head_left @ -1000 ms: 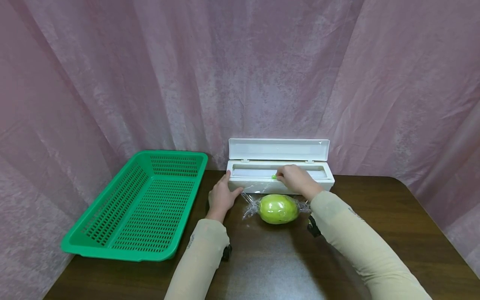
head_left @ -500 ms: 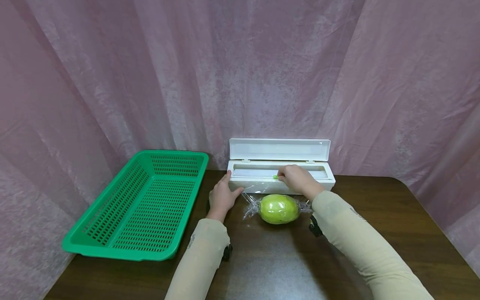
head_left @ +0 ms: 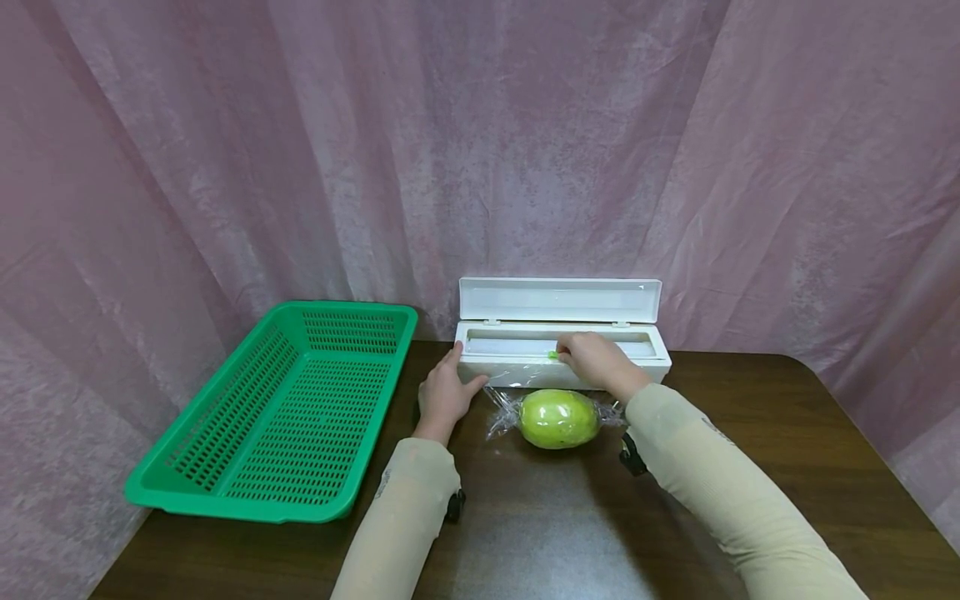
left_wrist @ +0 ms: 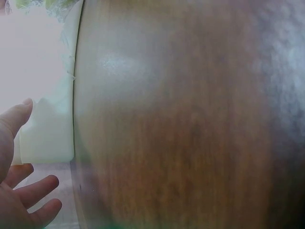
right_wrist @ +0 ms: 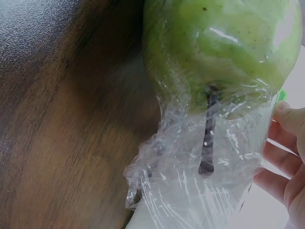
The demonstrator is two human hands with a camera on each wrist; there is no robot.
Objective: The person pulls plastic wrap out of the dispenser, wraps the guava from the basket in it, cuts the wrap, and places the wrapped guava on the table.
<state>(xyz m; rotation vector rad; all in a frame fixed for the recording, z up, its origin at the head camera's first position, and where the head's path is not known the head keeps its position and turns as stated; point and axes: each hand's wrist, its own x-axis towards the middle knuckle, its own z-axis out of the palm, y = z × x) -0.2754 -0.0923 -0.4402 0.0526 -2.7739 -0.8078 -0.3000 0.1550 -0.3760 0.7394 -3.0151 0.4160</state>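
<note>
A white cling film dispenser box (head_left: 487, 372) stands at the back of the table with its lid (head_left: 558, 300) raised. Inside lies a pale roll (head_left: 510, 345). My left hand (head_left: 442, 396) touches the box's left end, thumb against the front; in the left wrist view its other fingers are spread and fairly straight. At the box's front edge, my right hand (head_left: 592, 358) pinches a small green slide cutter (head_left: 552, 355). A green pear (head_left: 558, 418) wrapped in cling film lies before the box. Its dark stem (right_wrist: 208, 133) shows through the crumpled film (right_wrist: 176, 171) in the right wrist view.
A green slotted plastic basket (head_left: 367, 433) sits to the left on the dark wooden table (head_left: 517, 517). Pink curtains (head_left: 570, 150) hang directly behind the box and along both sides. Each wrist carries a small black camera strap piece.
My right hand and the green slide cutter have crept very slightly to the right along the box. The left hand, pear and basket stay as they were.
</note>
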